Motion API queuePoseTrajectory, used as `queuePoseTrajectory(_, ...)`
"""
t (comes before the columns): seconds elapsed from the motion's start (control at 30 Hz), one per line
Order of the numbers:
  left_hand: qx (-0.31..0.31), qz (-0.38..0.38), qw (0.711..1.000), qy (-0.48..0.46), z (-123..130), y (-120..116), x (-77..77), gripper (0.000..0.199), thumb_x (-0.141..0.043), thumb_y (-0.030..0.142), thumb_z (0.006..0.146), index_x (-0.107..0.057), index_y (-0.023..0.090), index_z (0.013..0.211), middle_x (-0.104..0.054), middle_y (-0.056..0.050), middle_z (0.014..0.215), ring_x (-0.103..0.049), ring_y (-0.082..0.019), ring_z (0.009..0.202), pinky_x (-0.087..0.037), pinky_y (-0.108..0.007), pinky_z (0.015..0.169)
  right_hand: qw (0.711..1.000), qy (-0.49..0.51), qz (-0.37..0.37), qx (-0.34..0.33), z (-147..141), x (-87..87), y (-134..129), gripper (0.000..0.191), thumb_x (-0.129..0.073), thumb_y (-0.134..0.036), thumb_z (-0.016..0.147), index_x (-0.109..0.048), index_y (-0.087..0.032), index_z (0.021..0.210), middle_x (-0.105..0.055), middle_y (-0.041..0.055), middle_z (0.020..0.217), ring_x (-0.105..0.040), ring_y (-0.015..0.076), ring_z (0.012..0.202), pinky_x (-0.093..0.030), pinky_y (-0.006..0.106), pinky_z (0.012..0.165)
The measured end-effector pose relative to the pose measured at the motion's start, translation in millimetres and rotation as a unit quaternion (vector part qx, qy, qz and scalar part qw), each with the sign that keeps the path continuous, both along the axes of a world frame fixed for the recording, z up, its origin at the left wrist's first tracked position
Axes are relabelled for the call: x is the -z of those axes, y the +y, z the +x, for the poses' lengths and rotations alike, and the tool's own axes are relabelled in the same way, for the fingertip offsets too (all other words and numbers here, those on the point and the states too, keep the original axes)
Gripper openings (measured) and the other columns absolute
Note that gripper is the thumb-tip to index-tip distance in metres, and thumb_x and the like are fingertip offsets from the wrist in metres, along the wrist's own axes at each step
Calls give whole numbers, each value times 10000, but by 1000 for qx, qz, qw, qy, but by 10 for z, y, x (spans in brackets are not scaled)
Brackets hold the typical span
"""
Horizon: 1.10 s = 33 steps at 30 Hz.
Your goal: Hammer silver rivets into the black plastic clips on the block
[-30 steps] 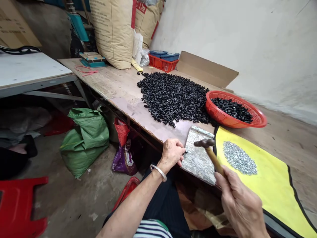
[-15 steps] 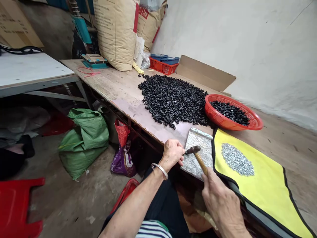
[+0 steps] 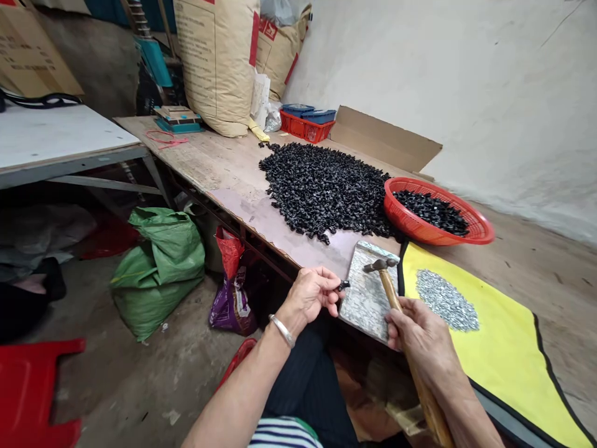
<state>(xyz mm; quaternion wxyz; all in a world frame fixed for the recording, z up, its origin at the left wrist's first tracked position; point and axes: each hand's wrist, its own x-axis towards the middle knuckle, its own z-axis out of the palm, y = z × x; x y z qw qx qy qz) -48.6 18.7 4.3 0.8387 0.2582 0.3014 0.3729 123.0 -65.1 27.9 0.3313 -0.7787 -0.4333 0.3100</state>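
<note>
My left hand (image 3: 310, 295) pinches a small black plastic piece (image 3: 344, 285) between thumb and fingers, just off the left edge of a scuffed metal plate (image 3: 365, 305). My right hand (image 3: 422, 336) grips a wooden-handled hammer (image 3: 388, 286), its steel head (image 3: 379, 266) held just above the plate's far end. To the right of the plate lies a yellow cloth (image 3: 494, 354) with a heap of small silvery pieces (image 3: 446, 300). A large pile of black plastic pieces (image 3: 321, 190) covers the wooden bench (image 3: 196, 152), and a red basket (image 3: 405, 218) holds more.
Behind the pile stand a red crate (image 3: 303, 127) with blue boxes and a cardboard flap (image 3: 385, 140). Tall paper sacks (image 3: 217, 68) lean at the back. Below the bench are green bags (image 3: 158, 270), a purple bag (image 3: 233, 295) and a red stool (image 3: 32, 389).
The hammer head has lifted away from the black piece toward the plate's far end, its handle swinging down. My left hand has drawn back slightly, leaving the piece visible at its fingertips.
</note>
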Motion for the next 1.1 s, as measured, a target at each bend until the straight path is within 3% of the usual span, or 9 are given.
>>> queuePoseTrajectory(0.17,24,-6,997,-75,-186,-79,3,161,-645,157,605,-489,126,629,-595,-41,526,-399,-54,320,-406,-191,269,947,-319,-17,-29,40,-34,67,104,-440,-272,774,-491,-196,723,-495,2,488,-484,149,402,-305,265,418)
queuePoseTrajectory(0.33,36,5,994,-101,-263,-114,-5,187,-666,172,606,-487,123,630,-607,-49,538,-414,-59,313,-403,-191,257,815,-564,-37,-127,-40,-94,65,198,-441,-188,767,-479,-187,573,-485,28,478,-492,150,434,-189,244,409)
queuePoseTrajectory(0.47,38,10,994,-104,-273,-108,22,196,-673,178,612,-487,121,632,-606,-47,538,-419,-59,316,-408,-191,253,811,-572,1,-123,-108,-162,48,240,-450,-256,790,-518,-179,573,-522,47,499,-524,162,469,-234,243,398)
queuePoseTrajectory(0.57,47,7,994,-99,-262,-110,39,201,-678,186,611,-491,121,643,-603,-42,534,-406,-55,308,-406,-193,250,869,-476,89,-104,-175,-236,35,252,-422,-309,818,-590,-187,674,-620,64,664,-566,158,551,-334,256,443)
queuePoseTrajectory(0.7,51,8,994,-93,-222,-131,26,222,-693,209,607,-492,122,640,-600,-35,534,-407,-51,313,-413,-193,252,987,-72,70,-126,-344,-318,51,328,-449,-455,808,-627,-188,873,-610,26,631,-515,118,438,-403,248,411)
queuePoseTrajectory(0.77,37,24,996,-80,-195,-155,-1,223,-699,217,605,-501,119,635,-597,-31,533,-432,-62,325,-424,-202,257,985,118,17,-128,-446,-325,75,372,-484,-501,790,-607,-174,919,-595,10,623,-474,97,381,-382,233,350)
queuePoseTrajectory(0.83,13,51,997,-54,-173,-193,-41,213,-701,223,603,-519,117,632,-580,-15,506,-455,-77,327,-430,-212,260,967,215,8,-139,-532,-312,101,349,-539,-490,766,-599,-157,851,-581,2,605,-465,85,373,-365,215,328)
queuePoseTrajectory(0.93,-22,95,995,6,-160,-269,-116,195,-694,237,609,-541,115,616,-534,14,428,-446,-86,293,-415,-211,260,959,244,47,-133,-597,-285,113,279,-608,-424,734,-581,-146,724,-556,-11,544,-467,79,372,-368,202,335)
queuePoseTrajectory(1.1,-46,135,987,70,-178,-403,-247,144,-651,234,639,-553,130,625,-528,28,416,-445,-88,290,-405,-211,278,953,260,91,-124,-568,-264,37,191,-636,-335,736,-610,-148,766,-590,-3,561,-503,94,394,-403,227,390)
